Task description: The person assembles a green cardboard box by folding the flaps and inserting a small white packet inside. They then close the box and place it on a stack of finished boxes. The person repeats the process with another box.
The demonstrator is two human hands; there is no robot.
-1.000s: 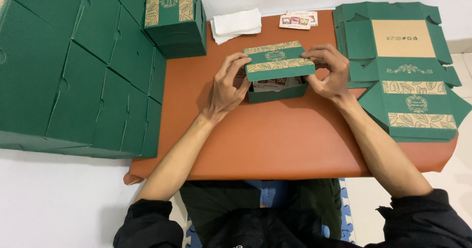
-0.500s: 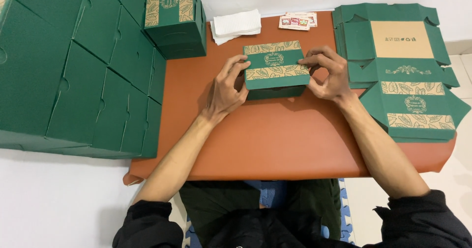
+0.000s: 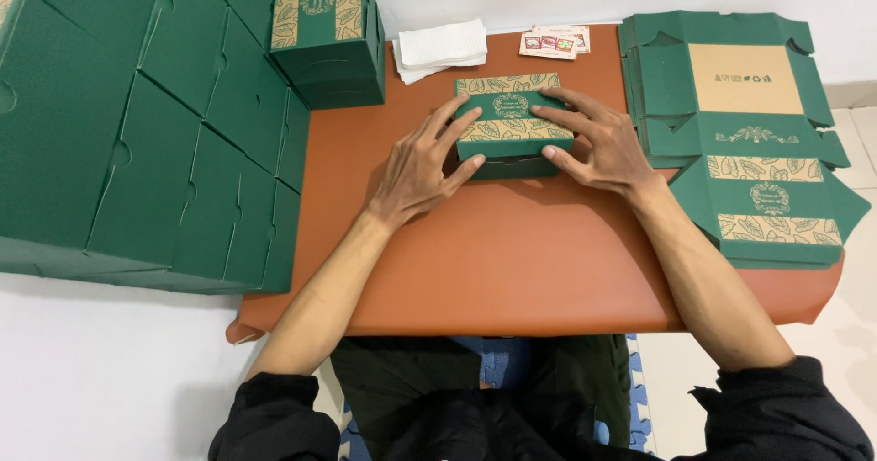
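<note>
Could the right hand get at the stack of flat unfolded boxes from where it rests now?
Probably yes. The right hand lies on the small green box, and the stack of flat boxes sits just beside it on the orange table, with nothing between.

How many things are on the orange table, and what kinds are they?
Closed green box under the left hand and right hand: 1
Stack of flat unfolded boxes: 1
White napkin pile: 1
Small card stack: 1
Total: 4
</note>
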